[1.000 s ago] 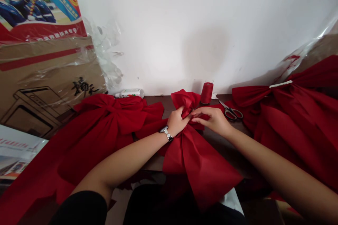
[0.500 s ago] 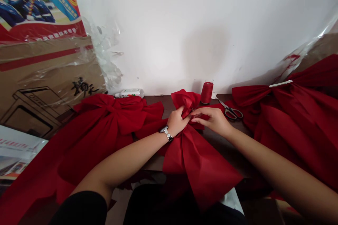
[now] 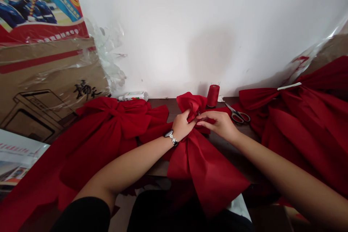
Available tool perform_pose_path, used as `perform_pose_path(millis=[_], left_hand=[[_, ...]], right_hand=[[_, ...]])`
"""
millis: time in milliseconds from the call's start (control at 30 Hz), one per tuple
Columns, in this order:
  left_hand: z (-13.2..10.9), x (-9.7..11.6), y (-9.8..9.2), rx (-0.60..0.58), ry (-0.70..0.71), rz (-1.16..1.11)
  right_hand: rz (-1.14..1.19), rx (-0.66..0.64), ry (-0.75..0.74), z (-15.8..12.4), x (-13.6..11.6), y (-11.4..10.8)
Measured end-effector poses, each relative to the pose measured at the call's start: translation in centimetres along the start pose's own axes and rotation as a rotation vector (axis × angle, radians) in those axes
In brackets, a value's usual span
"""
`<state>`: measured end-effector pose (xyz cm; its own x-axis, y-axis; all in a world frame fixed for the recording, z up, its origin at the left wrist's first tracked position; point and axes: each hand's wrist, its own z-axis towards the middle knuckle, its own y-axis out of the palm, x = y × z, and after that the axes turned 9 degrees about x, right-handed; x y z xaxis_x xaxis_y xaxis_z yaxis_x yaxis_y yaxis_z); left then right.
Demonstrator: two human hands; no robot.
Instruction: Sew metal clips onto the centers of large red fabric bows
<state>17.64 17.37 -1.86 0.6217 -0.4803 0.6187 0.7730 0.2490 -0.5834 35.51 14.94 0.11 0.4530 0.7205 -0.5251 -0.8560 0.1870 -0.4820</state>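
A red fabric bow is gathered at its middle, its tails spreading toward me over the table's front edge. My left hand is closed around the gathered middle. Close by on the right, my right hand has thumb and fingers bent in a pinch beside the gather. Whatever lies between those fingertips is too small to make out. Behind the bow stands a spool of red thread with thin needles sticking up at its top. Scissors with dark-rimmed handles lie to the right.
Another red bow with long tails covers the left side. More red fabric is heaped on the right, a white strip on it. A white tube lies by the wall. A cardboard box stands at left.
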Motion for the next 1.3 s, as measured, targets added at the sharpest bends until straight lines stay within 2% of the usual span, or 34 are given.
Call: perform_pose_path(millis=[467,667,800,1000,1100,1200,1300], left_hand=[[0.0,0.1,-0.1,-0.027,0.018,0.013],[0.0,-0.2,0.1,-0.030,0.066,-0.090],[0.0,-0.4,0.2,-0.034,0.089,-0.188],[-0.1,-0.4,0.3,-0.077,0.103,-0.233],[0.0,-0.3,0.1,-0.086,0.076,-0.302],[0.1,-0.2,-0.3,-0.163,0.022,-0.455],[0.2,-0.1,-0.8,-0.340,0.006,-0.607]], right_hand=[[0.001,0.010,0.015,0.0,-0.3,0.2],[0.074,0.041,0.119,0.0,-0.3,0.0],[0.094,0.054,0.123,0.0,-0.1,0.0],[0.093,0.219,0.233,-0.1,-1.0,0.3],[0.157,0.257,0.253,0.0,-1.4,0.5],[0.280,0.287,0.297,0.2,-1.1,0.3],[0.403,0.263,0.448,0.7,0.1,0.0]])
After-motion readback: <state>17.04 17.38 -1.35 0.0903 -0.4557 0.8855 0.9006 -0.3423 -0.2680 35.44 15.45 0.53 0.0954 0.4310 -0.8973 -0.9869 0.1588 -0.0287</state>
